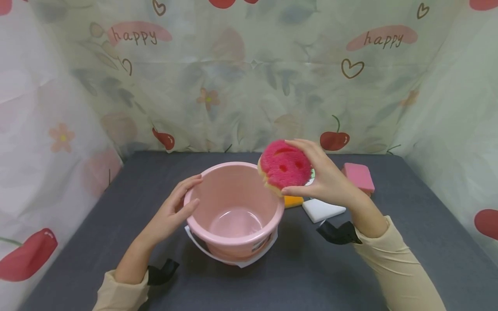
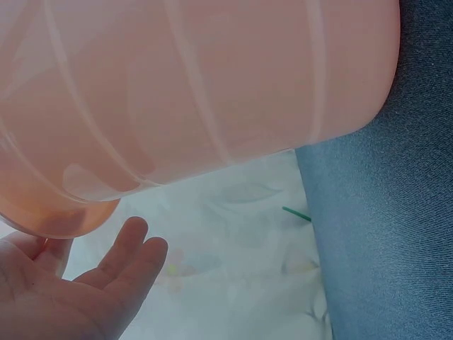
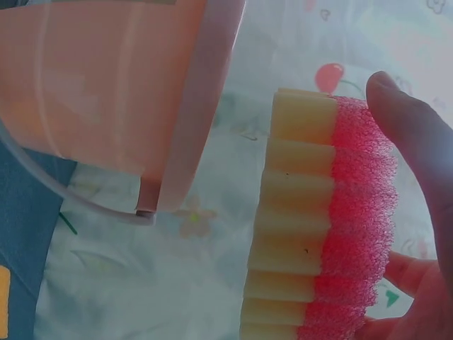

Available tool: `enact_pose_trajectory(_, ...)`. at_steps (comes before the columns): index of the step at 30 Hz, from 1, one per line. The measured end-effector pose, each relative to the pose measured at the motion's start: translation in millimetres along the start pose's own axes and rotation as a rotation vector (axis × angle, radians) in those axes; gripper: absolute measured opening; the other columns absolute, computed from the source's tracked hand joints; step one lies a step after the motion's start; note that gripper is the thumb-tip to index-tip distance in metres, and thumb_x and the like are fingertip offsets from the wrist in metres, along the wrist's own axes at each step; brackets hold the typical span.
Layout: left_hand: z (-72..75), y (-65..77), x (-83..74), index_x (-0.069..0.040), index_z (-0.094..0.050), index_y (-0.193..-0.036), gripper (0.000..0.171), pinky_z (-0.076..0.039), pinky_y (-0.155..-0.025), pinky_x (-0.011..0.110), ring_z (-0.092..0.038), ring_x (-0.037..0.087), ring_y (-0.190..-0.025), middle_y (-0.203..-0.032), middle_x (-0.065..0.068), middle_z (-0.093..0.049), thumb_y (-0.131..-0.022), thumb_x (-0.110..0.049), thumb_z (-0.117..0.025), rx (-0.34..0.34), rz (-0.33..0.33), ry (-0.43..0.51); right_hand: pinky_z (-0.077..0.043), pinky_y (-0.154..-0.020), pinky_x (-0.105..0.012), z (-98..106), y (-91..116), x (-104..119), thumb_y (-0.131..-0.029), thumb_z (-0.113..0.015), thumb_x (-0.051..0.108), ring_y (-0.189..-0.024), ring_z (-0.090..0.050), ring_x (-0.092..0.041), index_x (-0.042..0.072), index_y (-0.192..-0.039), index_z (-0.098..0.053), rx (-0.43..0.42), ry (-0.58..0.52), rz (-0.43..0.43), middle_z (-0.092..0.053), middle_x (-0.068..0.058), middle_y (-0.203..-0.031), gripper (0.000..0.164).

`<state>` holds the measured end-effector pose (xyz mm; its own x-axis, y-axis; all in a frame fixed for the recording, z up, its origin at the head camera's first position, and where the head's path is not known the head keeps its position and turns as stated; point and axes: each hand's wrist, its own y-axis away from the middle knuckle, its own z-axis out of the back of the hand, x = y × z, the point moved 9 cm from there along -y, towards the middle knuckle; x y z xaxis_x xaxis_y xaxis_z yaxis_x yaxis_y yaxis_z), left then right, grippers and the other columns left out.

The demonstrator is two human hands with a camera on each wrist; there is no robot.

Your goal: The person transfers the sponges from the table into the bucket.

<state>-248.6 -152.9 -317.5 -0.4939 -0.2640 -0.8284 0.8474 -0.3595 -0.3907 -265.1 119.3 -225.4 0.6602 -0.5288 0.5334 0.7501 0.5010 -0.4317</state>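
Observation:
A pink bucket [image 1: 233, 242] with a white handle stands upright on the table, its inside showing bare. At its left rim is my left hand [image 1: 176, 209], thumb over the edge, holding the rim; the left wrist view shows some fingers [image 2: 134, 265] stretched out clear of the wall. My right hand [image 1: 324, 177] grips a round scalloped sponge [image 1: 285, 166], with a rough pink face pierced by eye and mouth cut-outs and a cream layer behind. The sponge is held up by the bucket's right rim, apart from it in the right wrist view.
Behind the right hand, a pink block [image 1: 359, 176], a white flat piece [image 1: 323, 209] and an orange piece [image 1: 292, 201] lie on the dark table [image 1: 311, 276]. Something green and white is mostly hidden there. Patterned curtains [image 1: 253, 86] enclose the back and sides.

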Motion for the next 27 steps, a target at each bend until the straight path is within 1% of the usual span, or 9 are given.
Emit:
enact_pose_trajectory(8,0.3,-0.4,1.6,-0.006,-0.039,-0.139,0.048,-0.034,-0.096,0.004,-0.031,-0.007,-0.128,-0.149,0.012,-0.029,-0.092,-0.006,-0.051,0.004,0.023,-0.004,-0.053,-0.086,-0.042,-5.8,-4.7,10.0,-0.067,-0.083,0.022,-0.126,-0.038,-0.023,0.014,-0.140,-0.037,0.022,-0.008,0.039,-0.036,-0.010,-0.143,0.087)
enact_pose_trajectory(13,0.3,-0.3,2.0,-0.005,-0.039,-0.139,0.048,-0.035,-0.095,0.005,-0.031,-0.007,-0.128,-0.149,0.012,-0.028,-0.092,-0.006,-0.051,0.006,0.025,-0.005,-0.053,-0.087,-0.042,-10.2,-7.8,14.2,-0.067,-0.083,0.022,-0.128,-0.036,-0.022,0.015,-0.140,-0.036,0.038,-0.022,0.036,-0.035,-0.008,-0.144,0.088)
enact_pose_trajectory(20,0.2,-0.5,2.2,-0.006,-0.039,-0.139,0.048,-0.035,-0.095,0.005,-0.031,-0.007,-0.128,-0.149,0.012,-0.029,-0.092,-0.005,-0.051,0.006,0.020,-0.006,-0.053,-0.087,-0.041,-17.2,-11.1,20.7,-0.066,-0.084,0.021,-0.128,-0.037,-0.022,0.014,-0.140,-0.036,0.059,-0.044,0.050,-0.035,-0.008,-0.143,0.088)
enact_pose_trajectory(27,0.4,0.0,1.6,-0.005,-0.039,-0.138,0.048,-0.035,-0.095,0.005,-0.031,-0.007,-0.128,-0.148,0.012,-0.029,-0.092,-0.005,-0.051,0.003,0.012,-0.003,-0.054,-0.085,-0.037,-30.3,-15.1,23.4,-0.065,-0.084,0.026,-0.128,-0.037,-0.019,0.017,-0.140,-0.037,0.098,-0.074,0.033,-0.036,-0.004,-0.143,0.089)
